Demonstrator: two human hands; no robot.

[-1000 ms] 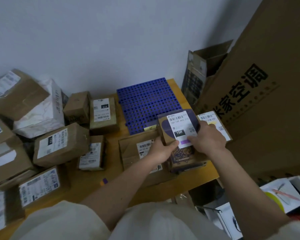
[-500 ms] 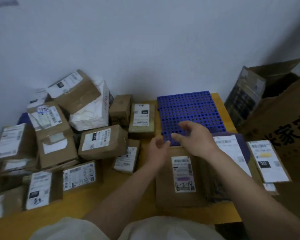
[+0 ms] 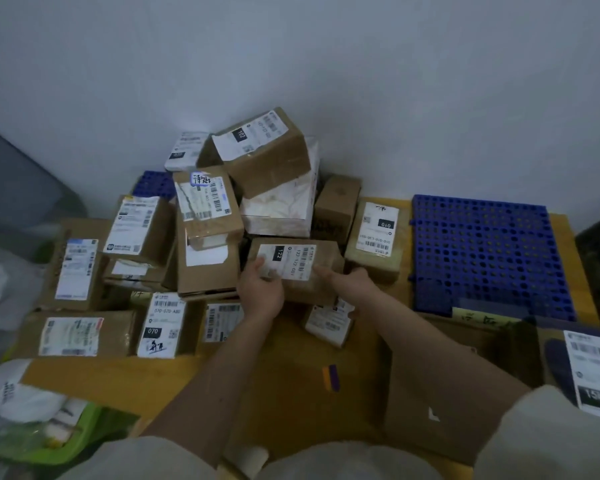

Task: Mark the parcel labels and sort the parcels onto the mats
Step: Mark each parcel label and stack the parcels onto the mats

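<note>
A brown parcel [image 3: 321, 266] with a white label reading 122 lies in the middle of the pile on the wooden table [image 3: 291, 386]. My left hand [image 3: 260, 289] grips its near left corner, thumb on the label. My right hand [image 3: 352, 280] holds its near right side. A blue perforated mat [image 3: 482, 251] lies at the right rear of the table. A second blue mat [image 3: 153, 185] peeks out behind the pile at the left. A parcel with a purple patch and a 15H label [image 3: 589, 372] lies at the right edge. An orange-and-purple marker [image 3: 330, 377] lies on the table between my forearms.
Several labelled brown parcels [image 3: 205, 237] are heaped against the white wall at left and centre. A parcel marked 010 [image 3: 374, 237] stands beside the right mat. A flat carton [image 3: 440, 393] lies under my right forearm. A green basket [image 3: 49, 441] with bags sits at lower left.
The purple-patch parcel was set down at the right. My view swung left, and both hands went from the front parcels to the pile and took hold of the 122 parcel.
</note>
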